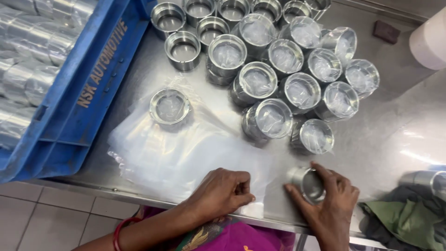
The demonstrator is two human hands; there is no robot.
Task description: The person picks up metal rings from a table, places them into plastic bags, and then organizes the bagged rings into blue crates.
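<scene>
My right hand point(331, 204) grips a bare shiny metal cup point(308, 183), tilted on its side near the steel table's front edge. My left hand point(223, 193) pinches the corner of a clear plastic bag on a flat stack of bags point(172, 153). One bagged metal cup point(170, 107) stands on the far end of that stack. Behind, several metal cups wrapped in plastic point(297, 88) stand crowded together, and several unwrapped ones point(183, 49) sit at the back left.
A blue plastic crate point(88, 88) full of shiny cylinders sits at the left, overhanging the steel table point(399, 130). Green and grey cloths point(404, 221) lie at the right front, next to another metal cup point(427, 179). A white cylinder point(429, 42) stands at the back right.
</scene>
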